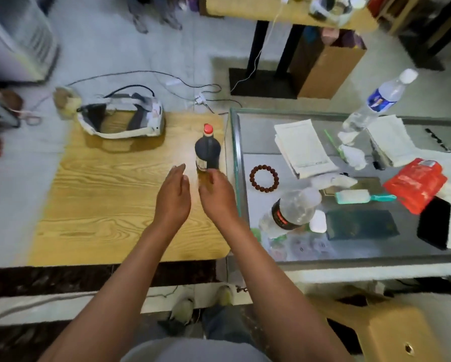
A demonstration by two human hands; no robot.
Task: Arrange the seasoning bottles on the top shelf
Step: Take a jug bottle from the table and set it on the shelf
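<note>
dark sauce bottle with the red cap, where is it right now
In the head view the dark sauce bottle stands upright near the right edge of the wooden table, beside the glass counter, just beyond both hands, with the right hand at its base.

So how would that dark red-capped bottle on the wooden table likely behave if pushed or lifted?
The dark bottle stands tall and narrow, so a high push would probably tip it. It looks nearly full, so likely heavy for its size. Its smooth surface may be slippery.

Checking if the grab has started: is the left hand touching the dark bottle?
Apart. The head view shows bare wooden table between the left hand and the dark bottle; the right hand overlaps its base.
</note>
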